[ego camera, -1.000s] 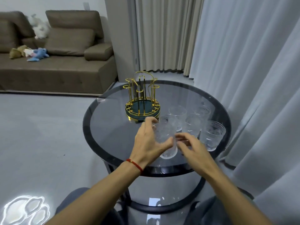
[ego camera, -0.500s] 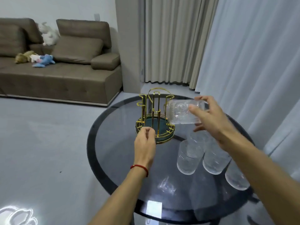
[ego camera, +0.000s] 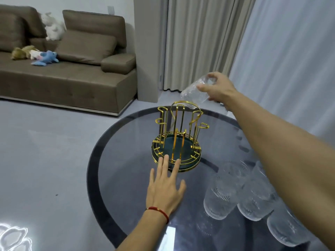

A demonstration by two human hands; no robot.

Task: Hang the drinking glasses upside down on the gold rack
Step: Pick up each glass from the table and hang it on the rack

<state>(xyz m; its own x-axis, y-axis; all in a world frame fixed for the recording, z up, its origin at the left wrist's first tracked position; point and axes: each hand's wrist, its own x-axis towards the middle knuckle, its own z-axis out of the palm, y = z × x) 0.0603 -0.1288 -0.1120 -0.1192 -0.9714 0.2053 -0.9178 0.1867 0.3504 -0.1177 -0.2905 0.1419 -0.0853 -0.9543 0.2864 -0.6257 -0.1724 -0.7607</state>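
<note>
Clear ribbed glass (ego camera: 194, 94) tilted mouth-down over empty gold rack (ego camera: 178, 134).

Far left you have a brown sofa (ego camera: 68, 77) with plush toys (ego camera: 44, 58); curtains (ego camera: 199, 42) hang far right.

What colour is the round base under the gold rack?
Dark teal-green base, ringed in gold wire, seen in the head view.
</note>
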